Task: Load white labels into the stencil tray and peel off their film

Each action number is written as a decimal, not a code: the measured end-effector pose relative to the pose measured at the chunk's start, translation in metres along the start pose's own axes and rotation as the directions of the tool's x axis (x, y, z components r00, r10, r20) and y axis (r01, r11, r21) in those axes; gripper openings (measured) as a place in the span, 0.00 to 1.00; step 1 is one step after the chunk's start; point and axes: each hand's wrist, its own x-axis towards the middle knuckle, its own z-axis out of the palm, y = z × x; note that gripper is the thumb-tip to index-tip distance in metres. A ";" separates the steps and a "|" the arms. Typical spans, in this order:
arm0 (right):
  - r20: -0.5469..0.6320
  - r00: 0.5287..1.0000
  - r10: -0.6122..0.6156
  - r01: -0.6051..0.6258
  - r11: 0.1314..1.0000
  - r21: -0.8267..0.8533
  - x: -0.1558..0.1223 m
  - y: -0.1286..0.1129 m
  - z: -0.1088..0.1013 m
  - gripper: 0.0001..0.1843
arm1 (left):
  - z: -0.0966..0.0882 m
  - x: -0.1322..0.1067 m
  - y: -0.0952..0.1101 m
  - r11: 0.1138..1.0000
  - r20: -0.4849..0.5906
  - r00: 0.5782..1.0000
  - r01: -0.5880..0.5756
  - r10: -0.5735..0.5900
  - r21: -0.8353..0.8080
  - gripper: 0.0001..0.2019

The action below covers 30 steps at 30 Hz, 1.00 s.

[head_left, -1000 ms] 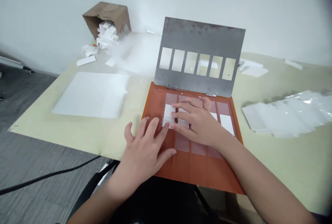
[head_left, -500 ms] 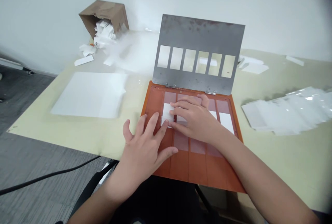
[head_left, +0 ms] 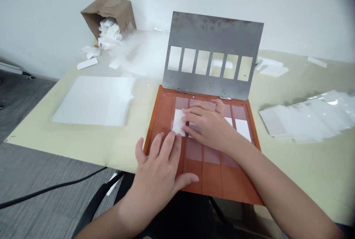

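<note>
An orange tray [head_left: 163, 111] with several shallow slots lies at the table's near edge, its grey metal lid [head_left: 213, 34] with a row of window cut-outs standing open behind it. My right hand [head_left: 209, 122] lies flat on the tray, fingers stretched out leftwards, pressing white cards [head_left: 178, 122] into the left slots. Another white card [head_left: 243, 129] sits in a right slot. My left hand [head_left: 161, 167] rests open on the tray's near left corner, fingers spread, holding nothing.
A stack of white sheets [head_left: 94, 100] lies left of the tray. A tipped cardboard box [head_left: 111, 12] spills white cards at the back left. Clear plastic sleeves [head_left: 307, 119] spread on the right. A black cable [head_left: 50, 189] runs across the floor.
My left hand has slid back toward me and slightly right along the tray's left part. My right hand stays on the cards, barely shifted.
</note>
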 end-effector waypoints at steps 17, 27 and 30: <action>-0.105 0.994 -0.027 0.019 0.997 -0.078 0.002 0.002 0.008 0.10 | 0.003 0.005 0.006 0.998 0.035 0.998 0.043 -0.045 0.045 0.36; -0.113 0.994 0.007 -0.020 0.993 -0.112 0.004 -0.001 0.011 0.11 | 0.004 0.006 0.006 0.998 0.037 0.998 0.048 -0.050 0.048 0.36; -0.110 0.994 0.005 -0.016 0.995 -0.094 0.004 0.000 0.011 0.13 | 0.003 0.007 0.006 0.997 0.037 0.998 0.042 -0.044 0.057 0.36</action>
